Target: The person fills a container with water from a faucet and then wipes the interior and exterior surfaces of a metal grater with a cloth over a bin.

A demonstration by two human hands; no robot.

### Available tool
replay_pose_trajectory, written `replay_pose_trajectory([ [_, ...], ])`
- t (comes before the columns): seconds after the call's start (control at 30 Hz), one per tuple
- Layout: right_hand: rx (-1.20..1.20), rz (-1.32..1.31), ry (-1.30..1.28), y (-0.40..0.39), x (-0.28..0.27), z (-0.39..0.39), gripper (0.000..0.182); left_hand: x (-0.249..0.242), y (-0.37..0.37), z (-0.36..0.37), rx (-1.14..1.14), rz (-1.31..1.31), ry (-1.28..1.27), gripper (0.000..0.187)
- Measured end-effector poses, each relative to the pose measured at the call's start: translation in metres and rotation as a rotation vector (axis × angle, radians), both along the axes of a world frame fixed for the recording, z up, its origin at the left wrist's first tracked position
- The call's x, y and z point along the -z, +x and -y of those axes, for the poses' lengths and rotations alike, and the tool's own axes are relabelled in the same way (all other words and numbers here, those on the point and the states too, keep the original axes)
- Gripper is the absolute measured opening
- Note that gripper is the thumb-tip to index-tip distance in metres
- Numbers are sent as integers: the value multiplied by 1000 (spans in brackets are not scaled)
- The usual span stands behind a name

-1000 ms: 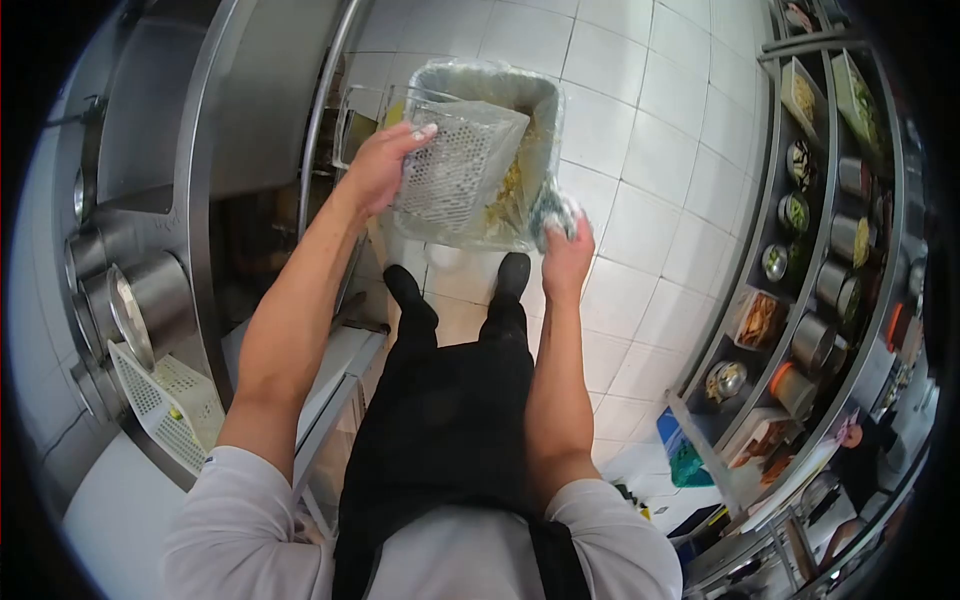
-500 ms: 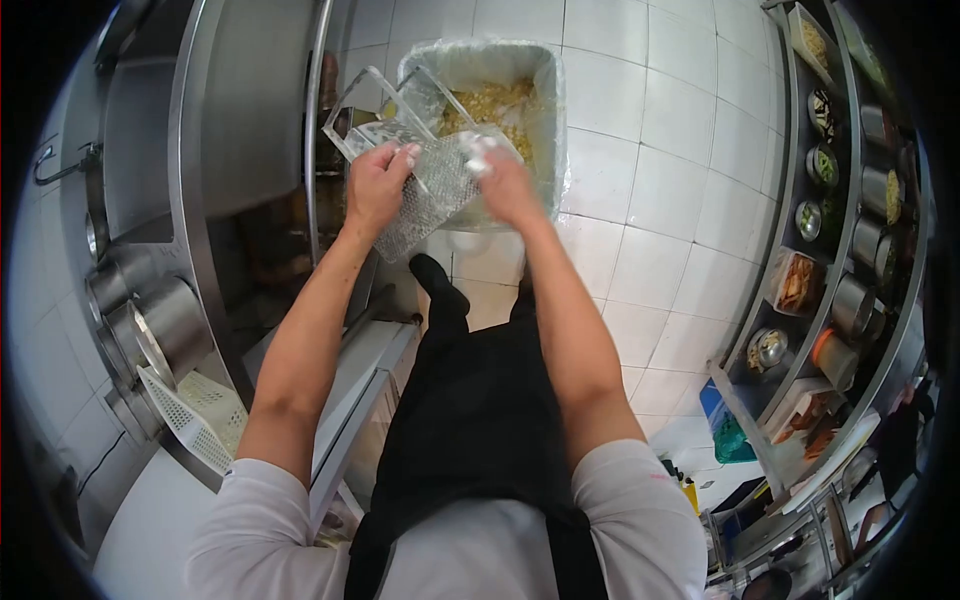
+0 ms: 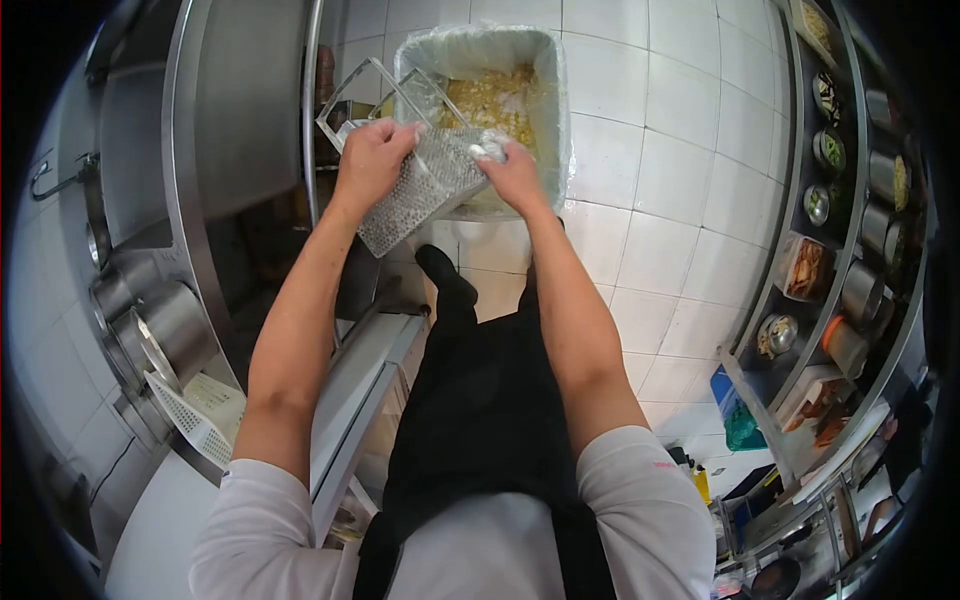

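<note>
Both hands hold a clear plastic container (image 3: 418, 188) with a dimpled, perforated-looking panel, tilted over the near left part of a bin. My left hand (image 3: 378, 165) is closed on its upper left part, thumb on top. Whitish residue shows on the fingertips of my right hand (image 3: 512, 172), which grips the right edge. Beneath and beyond is the large bin (image 3: 556, 120), lined with clear plastic, with yellowish scraps (image 3: 495, 105) at its bottom.
A steel counter (image 3: 250, 110) stands on the left, above steel pots (image 3: 175, 325) and a white perforated basket (image 3: 205, 410). Along the right runs a shelf (image 3: 800, 180) with bowls and containers of food. White tiles (image 3: 670, 180) cover the floor.
The container has tilted, and its dimpled panel now shows more fully. My right hand has shifted slightly right and is less blurred. The view has moved a little.
</note>
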State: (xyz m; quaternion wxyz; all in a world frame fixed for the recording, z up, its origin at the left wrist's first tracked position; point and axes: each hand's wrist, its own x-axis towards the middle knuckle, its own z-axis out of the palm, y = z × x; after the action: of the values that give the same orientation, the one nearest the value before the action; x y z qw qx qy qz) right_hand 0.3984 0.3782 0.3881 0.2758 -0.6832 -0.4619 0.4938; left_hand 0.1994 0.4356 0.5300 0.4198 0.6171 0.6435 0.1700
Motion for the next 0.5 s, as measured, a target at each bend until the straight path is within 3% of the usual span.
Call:
replay_pose_trajectory([
  [0.17, 138, 97, 82, 24, 26, 6, 43, -35, -4, -18, 113, 153, -301, 35],
  [0.27, 372, -296, -116, 45, 24, 15, 43, -56, -14, -22, 94, 276, -345, 29],
  [0.37, 584, -560, -95, 50, -13, 30, 42, -67, -23, -18, -229, 408, -252, 30],
  [0.47, 576, -540, 8, 40, -41, 42, 41, -59, -32, -11, -519, 720, -184, 32],
  [0.5, 552, -426, 77, 36, -51, 41, 41, -55, -35, -9, -624, 795, -148, 31],
])
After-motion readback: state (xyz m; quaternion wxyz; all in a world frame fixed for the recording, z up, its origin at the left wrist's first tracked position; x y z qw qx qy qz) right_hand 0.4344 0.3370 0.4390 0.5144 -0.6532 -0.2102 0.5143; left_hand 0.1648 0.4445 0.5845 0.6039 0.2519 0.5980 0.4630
